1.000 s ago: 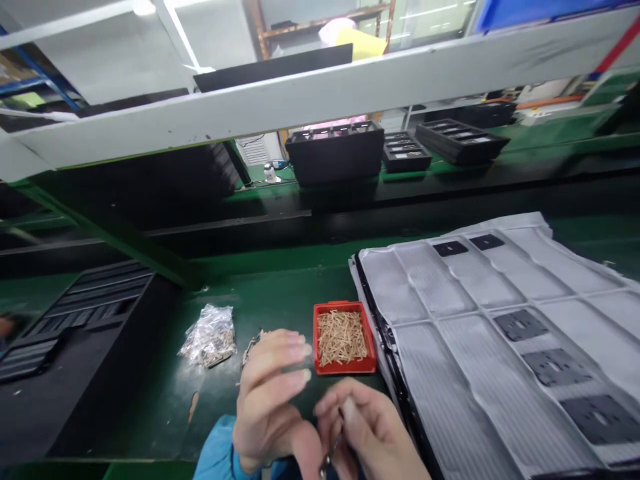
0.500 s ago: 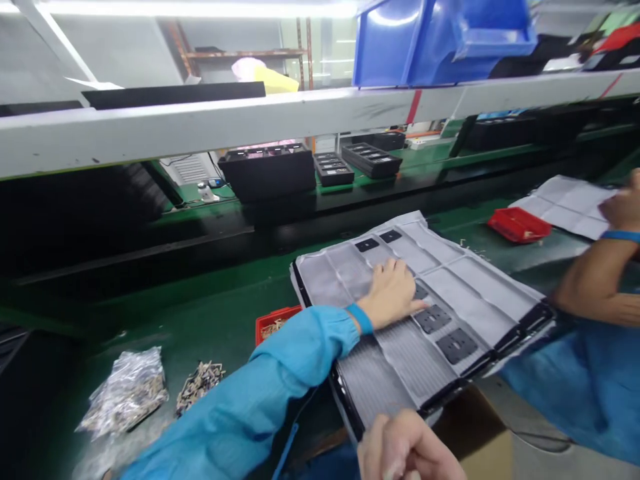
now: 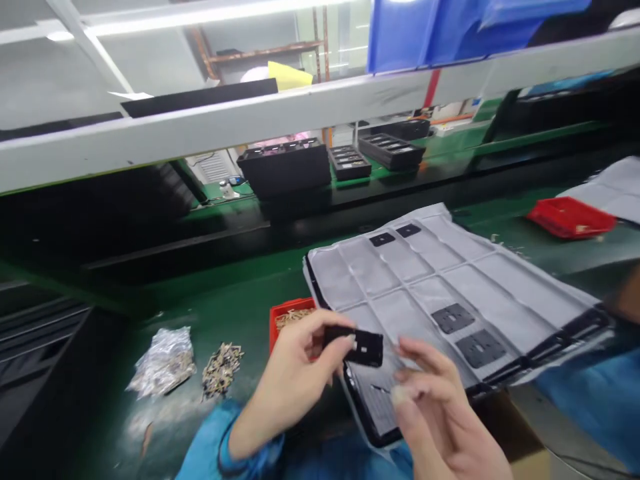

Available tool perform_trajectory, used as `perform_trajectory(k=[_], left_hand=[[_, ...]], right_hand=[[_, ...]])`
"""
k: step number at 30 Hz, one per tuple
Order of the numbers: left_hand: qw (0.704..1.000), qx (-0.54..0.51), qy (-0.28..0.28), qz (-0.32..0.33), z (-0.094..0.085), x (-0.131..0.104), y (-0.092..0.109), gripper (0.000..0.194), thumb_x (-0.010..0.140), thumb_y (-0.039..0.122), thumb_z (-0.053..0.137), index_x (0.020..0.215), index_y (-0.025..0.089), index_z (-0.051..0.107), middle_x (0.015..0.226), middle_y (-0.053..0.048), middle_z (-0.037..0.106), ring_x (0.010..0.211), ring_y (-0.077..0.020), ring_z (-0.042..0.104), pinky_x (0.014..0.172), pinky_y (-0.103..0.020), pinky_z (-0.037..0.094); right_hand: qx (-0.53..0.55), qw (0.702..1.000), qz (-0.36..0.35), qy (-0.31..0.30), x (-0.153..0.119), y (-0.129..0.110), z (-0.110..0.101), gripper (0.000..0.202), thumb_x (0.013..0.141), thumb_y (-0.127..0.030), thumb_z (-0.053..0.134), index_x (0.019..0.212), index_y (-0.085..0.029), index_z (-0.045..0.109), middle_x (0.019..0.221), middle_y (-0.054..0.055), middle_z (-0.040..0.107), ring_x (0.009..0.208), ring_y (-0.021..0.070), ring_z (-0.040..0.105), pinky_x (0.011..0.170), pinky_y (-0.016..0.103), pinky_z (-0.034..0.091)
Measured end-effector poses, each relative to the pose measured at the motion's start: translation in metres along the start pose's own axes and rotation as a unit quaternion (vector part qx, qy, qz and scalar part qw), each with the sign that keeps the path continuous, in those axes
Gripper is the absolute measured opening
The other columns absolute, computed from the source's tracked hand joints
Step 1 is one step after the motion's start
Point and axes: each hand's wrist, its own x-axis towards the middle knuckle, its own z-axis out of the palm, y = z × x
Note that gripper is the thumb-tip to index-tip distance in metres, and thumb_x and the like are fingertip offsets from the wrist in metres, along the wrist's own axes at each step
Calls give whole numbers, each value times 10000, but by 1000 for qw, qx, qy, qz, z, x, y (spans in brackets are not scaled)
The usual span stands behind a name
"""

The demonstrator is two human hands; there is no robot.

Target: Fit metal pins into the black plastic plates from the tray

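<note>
My left hand (image 3: 300,373) pinches a flat black plastic plate (image 3: 367,348) with small rectangular slots, held up over the near left corner of a pocketed white tray sheet (image 3: 400,307). Just right of the plate is my right hand (image 3: 440,407), its thumb and fingers closed on a thin, small dark-tipped piece (image 3: 381,389); its kind is too small to tell. More black plates lie in the sheet's pockets: a far pair (image 3: 382,239) and a nearer pair, including one large plate (image 3: 481,348).
Left of the sheet stands a red bin (image 3: 274,327) of small tan parts. Further left lie a loose pile of small parts (image 3: 221,370) and a clear plastic bag (image 3: 165,363). A second red bin (image 3: 573,217) sits at right, near a co-worker's blue sleeve (image 3: 595,400). A shelf beam (image 3: 200,133) crosses above.
My left hand has lifted a black plate from the sheet and drawn it back toward me. My right hand has risen beside it. The view has swung left.
</note>
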Motion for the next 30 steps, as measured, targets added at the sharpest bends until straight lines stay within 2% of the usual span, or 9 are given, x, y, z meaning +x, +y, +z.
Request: perform_trajectory(k=[2,4,8,14,22,27,30], left_hand=[[997,-25,75,-23,-11,-37,-2,127,950,243,700,1054,212,767,740,-24,751,557,-155,680,510,-223,528],[992,-16,126,-24,-17,-60,-7,127,942,245,715,1045,240,789,788,-34,797,656,-185,741,578,-228,562],[986,0,160,-51,-24,-79,-18,117,960,271,708,1018,249,807,856,-50,826,776,-227,797,686,-259,617],[980,-19,186,-74,-27,-90,-27,191,984,349,691,1090,256,819,725,-40,766,574,-189,701,476,-227,549],[977,-36,200,-69,-28,-90,-32,176,989,345,694,1074,252,818,662,-19,738,473,-159,633,464,-236,544],[977,-29,201,-68,-30,-90,-34,164,987,333,699,1081,267,817,661,-13,736,488,-160,653,459,-227,554],[975,-37,207,-68,-29,-91,-32,145,976,321,711,1060,272,818,673,-14,746,493,-156,664,455,-213,556]], right_hand=[[-13,996,5,-87,6,10,15,147,948,-343,759,858,-235,718,1339,139,683,1244,253,697,1026,326,599],[11,987,22,-156,9,19,31,113,946,-309,757,870,-233,723,1240,127,722,1195,225,724,1005,291,611],[52,976,61,-201,5,27,57,115,937,-299,769,868,-222,718,1076,98,733,1007,183,759,894,247,646],[59,973,83,-206,-3,26,73,106,952,-286,759,868,-241,712,1059,53,713,965,136,753,868,185,631],[44,976,72,-201,-3,24,82,135,962,-300,742,849,-234,709,1035,68,710,941,151,748,837,212,645],[44,980,67,-181,-3,18,85,173,941,-334,762,815,-226,711,976,67,707,863,162,755,761,221,651],[39,979,65,-189,-4,17,85,144,945,-304,755,824,-238,711,973,53,705,889,160,751,773,216,645]])
